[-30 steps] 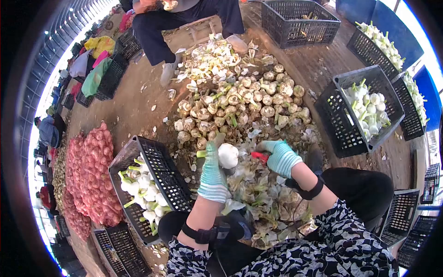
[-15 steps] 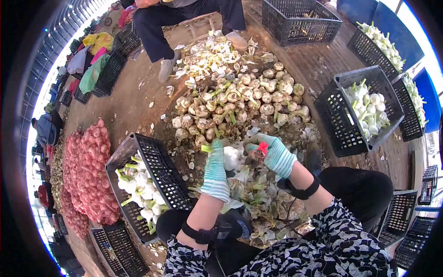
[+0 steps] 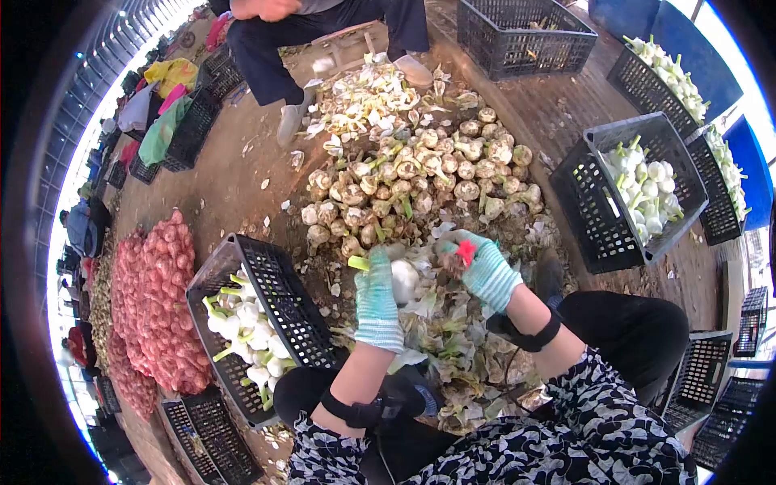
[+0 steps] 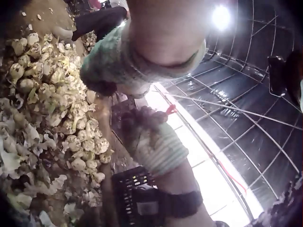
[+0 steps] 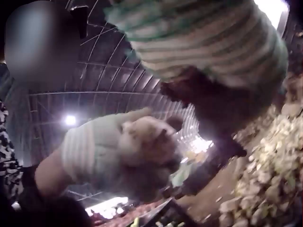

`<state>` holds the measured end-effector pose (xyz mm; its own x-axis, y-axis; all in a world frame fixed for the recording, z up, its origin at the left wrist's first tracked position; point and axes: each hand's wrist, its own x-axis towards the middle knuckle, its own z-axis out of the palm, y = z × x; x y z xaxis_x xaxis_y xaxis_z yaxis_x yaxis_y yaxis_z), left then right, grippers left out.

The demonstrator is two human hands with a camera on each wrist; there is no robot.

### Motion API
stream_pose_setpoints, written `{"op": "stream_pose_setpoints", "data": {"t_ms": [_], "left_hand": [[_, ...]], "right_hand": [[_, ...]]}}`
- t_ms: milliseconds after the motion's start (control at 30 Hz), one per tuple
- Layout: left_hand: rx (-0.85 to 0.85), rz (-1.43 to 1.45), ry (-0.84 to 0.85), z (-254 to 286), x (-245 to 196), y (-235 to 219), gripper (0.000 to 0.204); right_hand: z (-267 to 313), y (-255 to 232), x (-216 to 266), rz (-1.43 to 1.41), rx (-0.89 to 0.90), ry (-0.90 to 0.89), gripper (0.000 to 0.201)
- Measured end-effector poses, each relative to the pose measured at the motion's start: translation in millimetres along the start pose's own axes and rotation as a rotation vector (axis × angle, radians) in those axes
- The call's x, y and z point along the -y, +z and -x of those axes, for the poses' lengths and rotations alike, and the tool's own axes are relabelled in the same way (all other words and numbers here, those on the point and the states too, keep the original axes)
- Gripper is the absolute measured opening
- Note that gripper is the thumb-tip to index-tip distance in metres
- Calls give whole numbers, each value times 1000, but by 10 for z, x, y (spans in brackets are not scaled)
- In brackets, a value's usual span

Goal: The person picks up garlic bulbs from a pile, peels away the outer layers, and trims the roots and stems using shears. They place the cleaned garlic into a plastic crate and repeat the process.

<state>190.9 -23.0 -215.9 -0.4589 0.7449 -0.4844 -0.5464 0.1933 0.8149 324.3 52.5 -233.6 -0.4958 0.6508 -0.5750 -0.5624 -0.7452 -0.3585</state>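
In the head view my gloved left hand grips a peeled white bulb, whose green stem pokes out beyond the thumb. Just right of it, my gloved right hand is curled round a tool with a red part; its working end is hard to make out. The right wrist view shows the bulb in the left hand, with the right hand above, apart from it. Loose peelings lie below the hands, and a heap of unpeeled bulbs lies beyond them.
A black crate of white bulbs stands at the left, another crate at the right. Red net sacks lie further left. A seated person's leg is across the heap, near an upper crate.
The right hand has come up and inward beside the bulb, then drawn slightly away from it. The bulb remains in the left hand. The seated person's hands have shifted.
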Motion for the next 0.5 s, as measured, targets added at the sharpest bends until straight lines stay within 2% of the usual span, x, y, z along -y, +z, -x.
{"op": "stream_pose_setpoints", "data": {"t_ms": [33,100,133,167,233,300,333,400,500], "left_hand": [[-3,0,-3,-14,31,-11,43],[-22,-184,102,-68,57,7,54],[-30,-184,28,-45,34,21,51],[-30,-185,29,-47,54,12,51],[56,-142,49,-45,116,-30,46],[62,-124,15,-6,106,-9,43],[60,-120,78,-21,171,-41,42],[35,-92,170,55,139,35,39],[106,3,90,98,61,22,41]], "right_hand": [[160,139,-11,-1,14,61,18],[280,71,-198,1190,233,-669,19],[317,88,-280,1322,136,-778,23],[336,121,-341,1380,94,-937,26],[355,161,-402,1578,-30,-996,29],[368,163,-432,1638,-31,-997,30],[372,167,-439,1702,-30,-998,30],[406,226,-423,1727,-31,-985,29],[314,222,-343,1688,-20,-920,27]]}}
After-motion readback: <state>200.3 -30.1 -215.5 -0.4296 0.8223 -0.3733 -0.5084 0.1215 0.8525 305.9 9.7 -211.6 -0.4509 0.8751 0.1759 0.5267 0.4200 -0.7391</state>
